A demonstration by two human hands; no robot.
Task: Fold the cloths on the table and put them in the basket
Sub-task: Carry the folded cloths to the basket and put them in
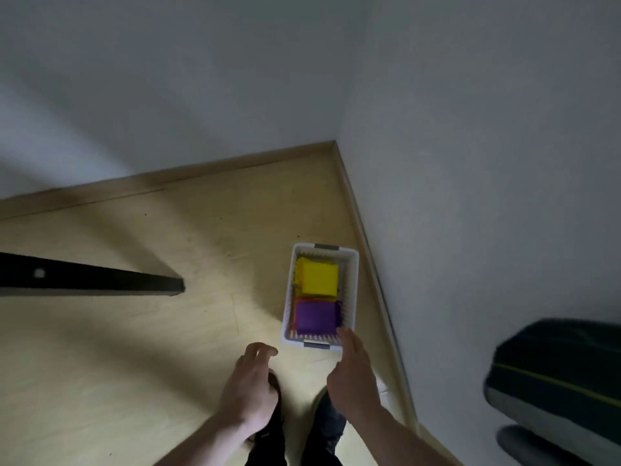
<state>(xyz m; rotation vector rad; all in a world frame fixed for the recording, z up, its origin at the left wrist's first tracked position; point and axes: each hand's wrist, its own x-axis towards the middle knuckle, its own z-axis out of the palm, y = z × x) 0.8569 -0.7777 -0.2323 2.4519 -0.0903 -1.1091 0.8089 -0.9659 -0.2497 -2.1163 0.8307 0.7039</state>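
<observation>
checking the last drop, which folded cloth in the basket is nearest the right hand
The purple cloth, at the basket's near end, by the right hand; the yellow cloth lies at the far end.

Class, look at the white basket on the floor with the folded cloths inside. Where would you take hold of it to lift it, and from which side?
Grip the white basket by its two short ends, where grey handle strips sit on the rim, one hand per end, coming down from above. It lies lengthwise away from the person, so the right hand is already beside the near handle; the left hand would reach to the far one. This should keep the stacked cloths level.
</observation>
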